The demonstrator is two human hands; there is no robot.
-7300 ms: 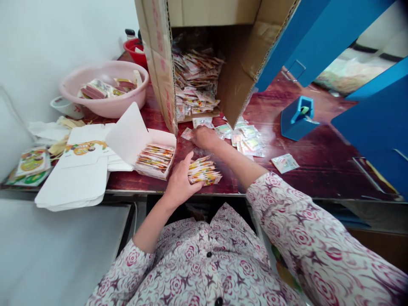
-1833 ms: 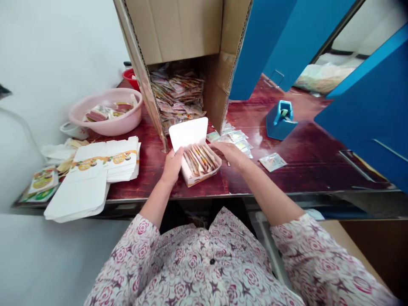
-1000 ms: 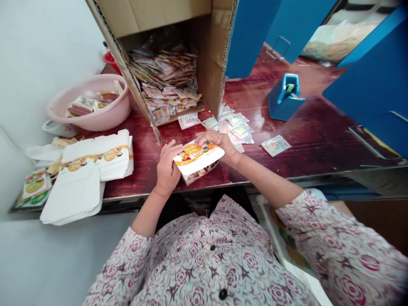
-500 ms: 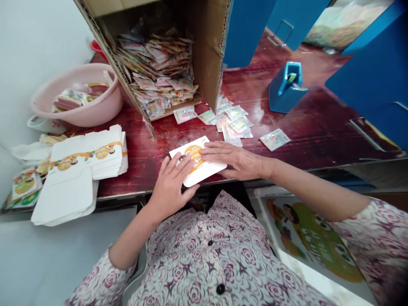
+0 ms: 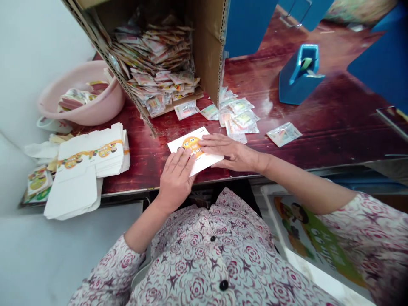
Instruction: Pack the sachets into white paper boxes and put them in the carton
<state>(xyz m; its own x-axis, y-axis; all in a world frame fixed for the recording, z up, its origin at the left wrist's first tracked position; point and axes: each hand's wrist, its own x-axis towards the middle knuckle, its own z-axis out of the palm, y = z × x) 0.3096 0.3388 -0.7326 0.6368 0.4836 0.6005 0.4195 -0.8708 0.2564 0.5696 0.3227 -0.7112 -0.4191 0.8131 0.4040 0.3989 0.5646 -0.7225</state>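
- left hand (image 5: 175,180), right hand (image 5: 231,154): grips released, palms flat on white printed carton (image 5: 194,148)
- carton near counter (image 5: 334,127) front edge, mid-span: a hard shove could tip it off
- a sideways slide could scatter the loose sachets (image 5: 240,119) just behind it

The white box (image 5: 191,144) stood open before, with its lid up and thin packets showing inside. Now the lid is shut, and the box lies flat on the worktop (image 5: 143,178) with its orange picture on top. The left hand (image 5: 175,180) and right hand (image 5: 231,152) held the box by its sides before. Now both lie flat on top of it. A big picture (image 5: 318,242) with a cartoon face has come into view under the right arm.
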